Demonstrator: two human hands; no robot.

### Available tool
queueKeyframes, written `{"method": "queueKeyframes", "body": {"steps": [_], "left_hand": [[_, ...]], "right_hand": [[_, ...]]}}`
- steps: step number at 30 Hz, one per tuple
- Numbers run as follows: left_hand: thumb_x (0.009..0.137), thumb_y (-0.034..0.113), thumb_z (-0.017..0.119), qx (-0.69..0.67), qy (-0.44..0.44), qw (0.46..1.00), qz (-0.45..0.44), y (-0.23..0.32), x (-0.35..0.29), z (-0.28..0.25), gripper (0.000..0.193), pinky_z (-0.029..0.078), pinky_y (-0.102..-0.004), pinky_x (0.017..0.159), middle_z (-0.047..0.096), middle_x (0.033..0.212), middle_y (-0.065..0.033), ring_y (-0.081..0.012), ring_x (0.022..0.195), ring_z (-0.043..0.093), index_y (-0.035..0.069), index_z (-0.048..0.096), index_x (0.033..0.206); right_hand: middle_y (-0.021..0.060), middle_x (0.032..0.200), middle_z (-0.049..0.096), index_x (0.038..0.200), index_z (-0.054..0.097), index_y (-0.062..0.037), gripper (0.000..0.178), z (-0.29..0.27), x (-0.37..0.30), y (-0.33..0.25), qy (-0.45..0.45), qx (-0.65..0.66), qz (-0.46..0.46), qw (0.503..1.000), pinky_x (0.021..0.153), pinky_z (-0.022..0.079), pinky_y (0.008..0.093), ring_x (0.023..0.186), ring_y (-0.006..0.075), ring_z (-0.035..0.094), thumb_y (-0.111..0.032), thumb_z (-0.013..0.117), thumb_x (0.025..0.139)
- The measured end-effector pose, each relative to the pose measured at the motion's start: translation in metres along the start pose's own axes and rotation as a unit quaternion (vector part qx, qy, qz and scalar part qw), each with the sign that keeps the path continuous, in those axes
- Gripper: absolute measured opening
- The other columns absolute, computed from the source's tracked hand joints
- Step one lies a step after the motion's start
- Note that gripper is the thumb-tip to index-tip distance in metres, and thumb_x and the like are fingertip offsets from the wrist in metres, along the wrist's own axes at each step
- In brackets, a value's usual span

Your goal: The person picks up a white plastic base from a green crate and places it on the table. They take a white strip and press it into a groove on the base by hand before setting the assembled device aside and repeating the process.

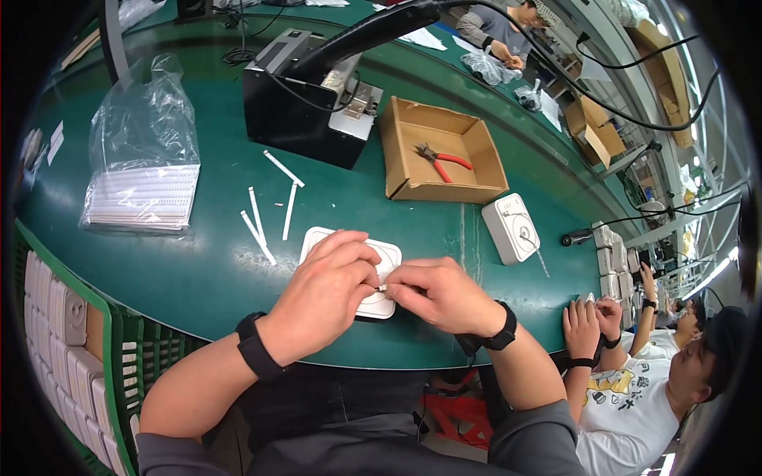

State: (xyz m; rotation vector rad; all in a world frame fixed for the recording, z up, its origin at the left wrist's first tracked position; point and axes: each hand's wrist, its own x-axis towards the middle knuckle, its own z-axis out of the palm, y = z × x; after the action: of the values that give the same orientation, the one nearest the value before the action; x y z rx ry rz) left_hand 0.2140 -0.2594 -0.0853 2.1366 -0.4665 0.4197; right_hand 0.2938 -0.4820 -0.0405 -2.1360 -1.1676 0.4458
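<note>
A white, round-cornered flat device (389, 252) lies on the green table right in front of me, mostly covered by my hands. My left hand (329, 274) rests over its left side, thumb and fingers closed in a pinch. From the right, my right hand (440, 293) pinches a small white connector (382, 289), and the fingertips of both hands meet at it. The connector's details are too small to make out. Farther right stands a similar white device (508, 230) with a thin cable lying across its face.
Thin white strips (290, 210) lie beyond my left hand, near a plastic bag (143, 194) of stacked strips. A black machine (294, 111) stands behind. Red-handled cutters (452, 161) sit in a cardboard box (405, 178). A green crate (111, 317) holds white boxes. Co-workers sit at right.
</note>
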Motion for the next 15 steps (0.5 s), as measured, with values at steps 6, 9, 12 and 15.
{"method": "queueKeyframes", "body": {"steps": [6,9,12,15], "left_hand": [[0.086,0.002,0.080,-0.006,-0.008,1.000,-0.022,-0.001,0.002,0.002,0.010,0.051,-0.0483,0.106,0.071,0.118,-0.0080,-0.0348,0.129,0.063,0.003,0.072,0.090],[0.086,0.003,0.080,0.010,-0.007,1.000,-0.008,0.001,0.003,0.001,0.010,0.049,-0.0479,0.107,0.070,0.118,-0.0064,-0.0337,0.127,0.063,0.004,0.071,0.090],[0.085,0.004,0.081,0.011,-0.012,1.000,-0.005,0.001,0.003,0.000,0.011,0.048,-0.0483,0.107,0.069,0.118,-0.0054,-0.0336,0.128,0.062,0.005,0.071,0.089],[0.085,0.005,0.082,0.009,-0.017,1.000,-0.010,0.002,0.003,-0.001,0.012,0.048,-0.0486,0.107,0.069,0.118,-0.0050,-0.0338,0.128,0.062,0.005,0.071,0.089]], "right_hand": [[0.0138,0.097,0.075,0.106,0.075,0.0003,0.013,-0.006,0.003,0.005,-0.017,0.005,-0.008,1.000,0.078,0.057,0.0410,0.086,0.0333,0.071,-0.011,0.070,0.102],[0.0139,0.098,0.074,0.107,0.075,-0.0001,0.013,-0.009,0.004,0.007,-0.041,0.019,-0.005,0.999,0.078,0.057,0.0409,0.086,0.0335,0.071,-0.012,0.070,0.103],[0.0141,0.098,0.074,0.107,0.075,-0.0007,0.012,-0.012,0.006,0.008,-0.058,0.008,-0.017,0.998,0.077,0.057,0.0414,0.086,0.0346,0.071,-0.011,0.070,0.102],[0.0139,0.097,0.074,0.106,0.075,-0.0015,0.012,-0.017,0.011,0.008,-0.074,-0.003,-0.030,0.997,0.077,0.057,0.0436,0.087,0.0365,0.071,-0.012,0.069,0.102]]}}
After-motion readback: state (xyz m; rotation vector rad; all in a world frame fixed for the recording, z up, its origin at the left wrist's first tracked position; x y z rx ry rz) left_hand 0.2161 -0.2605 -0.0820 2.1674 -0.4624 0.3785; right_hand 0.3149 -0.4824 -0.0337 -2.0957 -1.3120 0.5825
